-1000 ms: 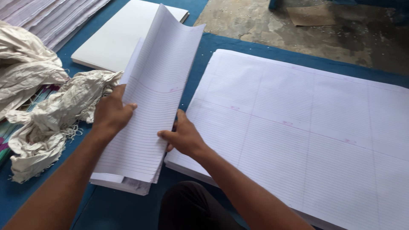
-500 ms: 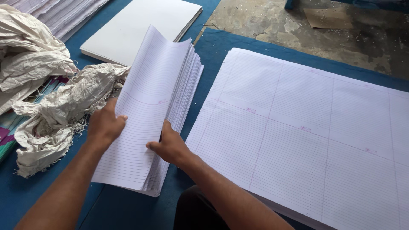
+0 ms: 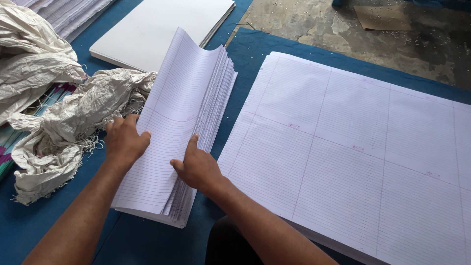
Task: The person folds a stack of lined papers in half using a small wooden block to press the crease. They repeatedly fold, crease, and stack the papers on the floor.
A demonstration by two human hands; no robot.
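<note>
A large ruled sheet stack lies at right, cut off by the frame. Crumpled white sacking lies at left. Between them on the blue mat, the folded ruled bundle stands fanned; the left hand presses its top page, the right hand pinches its edges.

Fanned ruled-paper stack, top curled
</note>
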